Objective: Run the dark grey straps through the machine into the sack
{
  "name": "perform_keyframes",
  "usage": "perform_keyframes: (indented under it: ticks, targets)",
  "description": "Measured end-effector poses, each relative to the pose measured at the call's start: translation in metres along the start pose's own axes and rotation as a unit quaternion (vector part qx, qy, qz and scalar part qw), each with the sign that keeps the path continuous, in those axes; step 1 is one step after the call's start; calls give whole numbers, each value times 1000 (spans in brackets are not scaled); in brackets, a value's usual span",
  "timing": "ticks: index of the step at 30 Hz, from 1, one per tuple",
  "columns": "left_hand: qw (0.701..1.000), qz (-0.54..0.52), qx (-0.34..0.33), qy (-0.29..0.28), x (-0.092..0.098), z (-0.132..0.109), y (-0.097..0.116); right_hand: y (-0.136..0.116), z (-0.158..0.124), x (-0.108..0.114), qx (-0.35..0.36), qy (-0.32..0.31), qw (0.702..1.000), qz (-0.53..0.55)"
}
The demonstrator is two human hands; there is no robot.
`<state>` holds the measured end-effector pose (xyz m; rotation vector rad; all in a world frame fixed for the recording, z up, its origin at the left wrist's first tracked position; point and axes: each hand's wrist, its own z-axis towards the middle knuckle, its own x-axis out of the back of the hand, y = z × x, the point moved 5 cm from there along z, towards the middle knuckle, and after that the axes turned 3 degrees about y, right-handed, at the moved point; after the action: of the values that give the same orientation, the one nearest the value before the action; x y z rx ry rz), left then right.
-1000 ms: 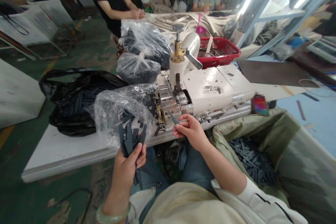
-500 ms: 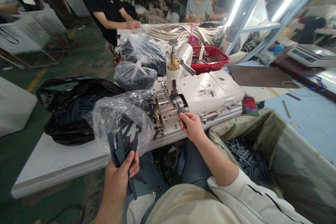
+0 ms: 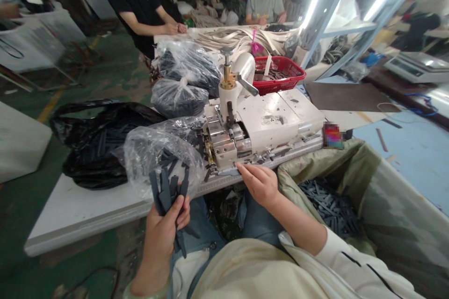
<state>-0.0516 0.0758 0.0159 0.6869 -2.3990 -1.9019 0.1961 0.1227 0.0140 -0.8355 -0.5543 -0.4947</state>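
My left hand (image 3: pixel 166 224) is closed around a bunch of dark grey strips (image 3: pixel 163 191), which fan upward above the thumb and hang below the fingers. My right hand (image 3: pixel 261 184) is pinched at the table's front edge, just below the metal feed end of a white bench machine (image 3: pixel 280 114). A blurred grey-blue strip (image 3: pixel 228 172) shows at its fingertips. Beside the left hand, a clear plastic bag (image 3: pixel 135 149) lies open with more dark strips in it.
A black bag (image 3: pixel 87 177) of strips lies at left, with tied clear bags (image 3: pixel 178 98) behind. A red basket (image 3: pixel 280 85) stands beyond the machine. At right, a green sack (image 3: pixel 368 159) holds many strips. Two people (image 3: pixel 138 14) (image 3: pixel 264 4) are across the table.
My right hand has moved down from the machine's rollers to the table edge; the dark strip no longer shows at the rollers. My left hand still grips its bunch, slightly shifted right.
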Motion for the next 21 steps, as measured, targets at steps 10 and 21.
perform_keyframes:
  ticks: [10,21]
  targets:
    - [1000,1,-20,9,-3,0,20,21,35,-44,-405,-19,801,442]
    - [999,5,-23,27,2,-1,24,46,63,-55,-476,50,719,503]
